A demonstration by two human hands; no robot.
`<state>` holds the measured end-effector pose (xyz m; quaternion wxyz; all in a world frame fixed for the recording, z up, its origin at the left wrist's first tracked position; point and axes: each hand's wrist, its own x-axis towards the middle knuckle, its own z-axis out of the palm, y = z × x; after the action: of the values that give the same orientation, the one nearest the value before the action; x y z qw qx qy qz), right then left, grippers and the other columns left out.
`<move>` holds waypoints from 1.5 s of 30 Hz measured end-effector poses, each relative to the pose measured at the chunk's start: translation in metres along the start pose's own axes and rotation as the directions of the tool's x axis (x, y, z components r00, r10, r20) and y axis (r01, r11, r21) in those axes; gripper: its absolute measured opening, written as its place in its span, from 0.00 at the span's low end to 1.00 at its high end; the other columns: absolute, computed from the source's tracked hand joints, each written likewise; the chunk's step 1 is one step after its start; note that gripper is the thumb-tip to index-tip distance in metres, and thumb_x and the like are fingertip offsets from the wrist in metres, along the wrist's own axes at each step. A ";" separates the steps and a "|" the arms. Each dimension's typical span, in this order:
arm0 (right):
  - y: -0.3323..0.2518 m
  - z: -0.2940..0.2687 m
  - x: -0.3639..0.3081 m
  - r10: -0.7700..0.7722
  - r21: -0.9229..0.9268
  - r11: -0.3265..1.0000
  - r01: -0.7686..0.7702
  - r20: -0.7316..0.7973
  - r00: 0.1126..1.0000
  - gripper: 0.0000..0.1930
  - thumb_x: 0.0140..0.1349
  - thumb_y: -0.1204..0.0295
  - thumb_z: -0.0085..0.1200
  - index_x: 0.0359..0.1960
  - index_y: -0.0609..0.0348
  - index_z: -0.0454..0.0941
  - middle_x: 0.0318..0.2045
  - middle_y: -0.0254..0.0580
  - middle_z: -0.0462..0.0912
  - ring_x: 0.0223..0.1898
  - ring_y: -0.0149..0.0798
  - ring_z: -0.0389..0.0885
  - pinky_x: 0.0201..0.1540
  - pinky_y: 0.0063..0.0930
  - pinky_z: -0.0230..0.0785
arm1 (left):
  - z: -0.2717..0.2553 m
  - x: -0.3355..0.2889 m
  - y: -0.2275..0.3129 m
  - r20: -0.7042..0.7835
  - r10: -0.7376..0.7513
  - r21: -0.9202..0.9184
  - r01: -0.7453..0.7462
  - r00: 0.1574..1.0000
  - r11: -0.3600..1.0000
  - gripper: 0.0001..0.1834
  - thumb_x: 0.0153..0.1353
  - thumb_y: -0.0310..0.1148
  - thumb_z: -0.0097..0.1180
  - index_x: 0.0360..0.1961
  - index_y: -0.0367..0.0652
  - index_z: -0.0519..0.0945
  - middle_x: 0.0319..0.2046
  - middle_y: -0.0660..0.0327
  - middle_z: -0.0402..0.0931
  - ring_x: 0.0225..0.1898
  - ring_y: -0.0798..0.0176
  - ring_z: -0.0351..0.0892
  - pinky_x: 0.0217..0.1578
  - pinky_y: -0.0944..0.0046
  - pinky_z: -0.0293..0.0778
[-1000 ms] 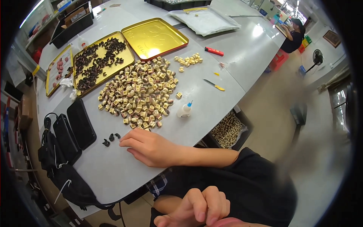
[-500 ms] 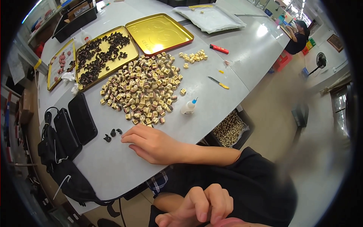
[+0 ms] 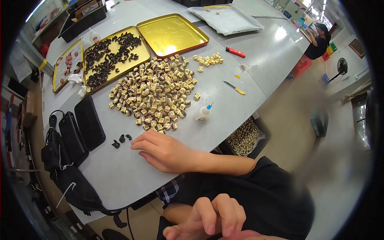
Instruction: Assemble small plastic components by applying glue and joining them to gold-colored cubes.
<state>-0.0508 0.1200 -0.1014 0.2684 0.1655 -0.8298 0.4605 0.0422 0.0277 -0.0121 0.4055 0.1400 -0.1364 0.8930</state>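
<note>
My right hand (image 3: pixel 163 152) rests palm down on the grey table, fingers loosely bent and pointing left, thumb apart, with nothing seen in it. Just left of its fingertips lie a few small black curved pieces (image 3: pixel 122 140). Beyond it spreads a big pile of small cream, pink and dark brown pieces (image 3: pixel 154 92), its near edge close to the knuckles. At the lower edge my left hand (image 3: pixel 218 218) is raised near me, off the table. Its fingers are curled but apart, the thumb stands away, and no held thing shows.
Behind the pile sit a gold tray of black pieces (image 3: pixel 136 60), an empty gold lid (image 3: pixel 172 34) and a white-lined tray (image 3: pixel 226 20). A blue-tipped bottle (image 3: pixel 203 113), knife (image 3: pixel 235 88) and red lighter (image 3: pixel 235 52) lie right. Two phones (image 3: pixel 89 124) lie left. A bin (image 3: pixel 256 148) stands below.
The whole view has shifted slightly to the right. Both hands hold nearly the same poses, and the things on the table look unmoved.
</note>
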 end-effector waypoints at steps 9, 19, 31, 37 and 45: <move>0.003 -0.001 -0.003 0.038 0.028 0.999 -0.039 0.023 0.999 0.19 0.57 0.84 0.59 0.51 0.59 0.76 0.46 0.45 0.79 0.46 0.49 0.80 0.49 0.36 0.75 | -0.006 0.008 0.023 -0.099 0.157 0.140 -0.142 0.983 0.980 0.19 0.67 0.52 0.55 0.41 0.49 0.68 0.41 0.64 0.68 0.39 0.62 0.66 0.40 0.61 0.60; 0.002 -0.005 0.000 0.072 0.009 0.997 -0.073 0.111 0.991 0.24 0.56 0.85 0.59 0.55 0.57 0.74 0.50 0.46 0.78 0.51 0.49 0.78 0.53 0.36 0.74 | -0.030 0.020 0.031 -0.169 0.300 0.305 -0.240 0.939 0.922 0.23 0.66 0.54 0.54 0.50 0.50 0.67 0.49 0.64 0.66 0.47 0.62 0.63 0.43 0.60 0.61; -0.007 -0.003 0.002 0.090 0.007 0.996 -0.090 0.042 0.995 0.17 0.56 0.81 0.61 0.47 0.58 0.76 0.42 0.41 0.78 0.45 0.47 0.78 0.47 0.37 0.74 | -0.025 0.024 0.032 -0.099 0.258 0.284 -0.222 0.961 0.933 0.21 0.54 0.32 0.58 0.49 0.49 0.67 0.45 0.65 0.66 0.41 0.65 0.65 0.40 0.63 0.60; -0.003 -0.004 0.004 0.068 0.029 0.997 -0.069 0.040 0.997 0.17 0.56 0.81 0.60 0.48 0.59 0.76 0.42 0.41 0.78 0.45 0.48 0.78 0.47 0.37 0.73 | -0.027 0.028 0.033 -0.075 0.245 0.295 -0.213 0.967 0.932 0.28 0.43 0.16 0.53 0.48 0.50 0.66 0.43 0.65 0.66 0.37 0.67 0.67 0.36 0.65 0.60; 0.003 -0.013 -0.004 0.059 0.001 0.998 -0.059 0.057 0.997 0.21 0.55 0.86 0.59 0.52 0.62 0.74 0.47 0.48 0.79 0.48 0.51 0.80 0.50 0.38 0.74 | -0.026 0.025 0.025 0.086 0.213 0.279 -0.229 0.973 0.933 0.20 0.54 0.25 0.58 0.47 0.47 0.67 0.36 0.59 0.70 0.35 0.62 0.70 0.35 0.63 0.64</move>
<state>-0.0454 0.1328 -0.0996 0.2310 0.1543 -0.8409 0.4644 0.0036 0.0378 -0.0305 0.2741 0.2055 -0.0314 0.9390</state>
